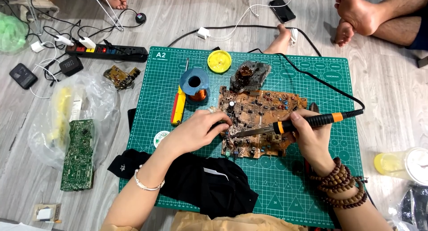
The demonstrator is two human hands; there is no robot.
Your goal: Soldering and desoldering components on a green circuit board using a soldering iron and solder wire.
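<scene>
Item, soldering in hand: my right hand point(307, 135) grips the soldering iron point(294, 125), tip on the brown circuit board point(263, 110) mid-mat, my left hand point(200, 128) pinching a component there; next needs steadiness.

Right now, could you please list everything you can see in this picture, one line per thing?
cutting mat: one, green, on the grey wood floor
brown circuit board: one, mid-mat
soldering iron: one, black and orange, tip on the board
wire spool: one, blue, copper wire, upper mat
lid: one, yellow, top of mat
screwdriver: one, red and yellow, beside spool
black cloth: one, mat's near edge
green circuit board: one, floor at left
power strip: one, black, upper left
phone: one, black, top
left hand: on the board's left edge
right hand: gripping the iron
</scene>
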